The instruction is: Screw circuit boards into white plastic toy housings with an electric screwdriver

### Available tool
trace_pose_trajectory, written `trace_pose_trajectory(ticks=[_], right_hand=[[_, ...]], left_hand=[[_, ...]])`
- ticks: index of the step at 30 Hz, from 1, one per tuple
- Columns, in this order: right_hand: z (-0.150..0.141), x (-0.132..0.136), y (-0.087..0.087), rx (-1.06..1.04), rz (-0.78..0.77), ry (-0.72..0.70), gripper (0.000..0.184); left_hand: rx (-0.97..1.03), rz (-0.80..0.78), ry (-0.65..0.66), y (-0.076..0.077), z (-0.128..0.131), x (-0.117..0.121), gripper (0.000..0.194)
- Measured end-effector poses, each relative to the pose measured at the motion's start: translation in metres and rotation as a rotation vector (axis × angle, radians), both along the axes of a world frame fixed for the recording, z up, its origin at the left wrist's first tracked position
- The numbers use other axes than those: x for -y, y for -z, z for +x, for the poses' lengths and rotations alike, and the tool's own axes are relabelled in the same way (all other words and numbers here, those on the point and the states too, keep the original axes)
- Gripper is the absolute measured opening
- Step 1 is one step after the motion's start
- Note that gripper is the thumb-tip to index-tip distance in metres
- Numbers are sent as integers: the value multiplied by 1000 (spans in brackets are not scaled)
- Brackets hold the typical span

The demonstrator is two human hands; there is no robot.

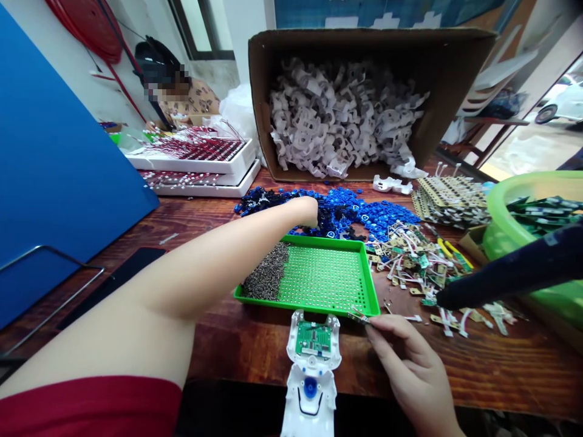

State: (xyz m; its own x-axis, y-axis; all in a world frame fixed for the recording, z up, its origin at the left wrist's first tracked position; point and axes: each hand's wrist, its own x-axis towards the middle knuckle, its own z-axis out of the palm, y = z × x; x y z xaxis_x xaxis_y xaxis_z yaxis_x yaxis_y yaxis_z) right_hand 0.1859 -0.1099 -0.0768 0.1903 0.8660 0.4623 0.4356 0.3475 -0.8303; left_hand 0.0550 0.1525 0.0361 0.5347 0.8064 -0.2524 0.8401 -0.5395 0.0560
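One wooden surface (492,364): spreading under and around the green tray (372,291).
Cardboard box (262,115): tipped on its side beyond the tray, heaped with white plastic pieces (337,115).
Light-green basin (503,212): to the right of the tray, with green boards inside.
Blue and black parts (387,213): strewn just beyond the tray's far edge.
Wired boards pile (410,255): to the right of the tray.
White shells (336,352): on the near side of the tray, close to its near edge, end to end; long axis running from the viewpoint toward the tray.
Right hand (416,370): near the tray's near right corner, pinching a small wired part (359,316) between thumb and forefinger.
Left hand (310,211): at the tray's far edge, over the blue and black parts, forearm crossing the tray's left part; fingers hidden, so impossible to tell whether grasping or released.
Green circuit board (319,334): inside the shell nearer the tray; to the left of the right hand, which is nearer than the left.
Small wired part: slanting over the tray's near right corner, right of the circuit board.
Screws (264,279): massed in the tray's left part.
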Motion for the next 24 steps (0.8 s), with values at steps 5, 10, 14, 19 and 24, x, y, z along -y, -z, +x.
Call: trace_pose_trajectory(ticks=[5, 10, 14, 19, 24], right_hand=[[-1, 1, 0, -30, 5, 44, 20], [3, 1, 4, -143, 34, 134, 21], [3, 0, -1, -348, -118, 150, 20], [-14, 0, -22, -337, -116, 32, 28], [-30, 1, -34, -169, -53, -179, 33]], left_hand=[[21, 6, -115, -28, -10, 8, 30], [268, 7, -123, -43, -44, 55, 29], [662, -319, -177, -23, -73, 139, 25], [1130, -988, -444, 12, -83, 226, 16], [1294, -956, -554, 32, -79, 250, 19]])
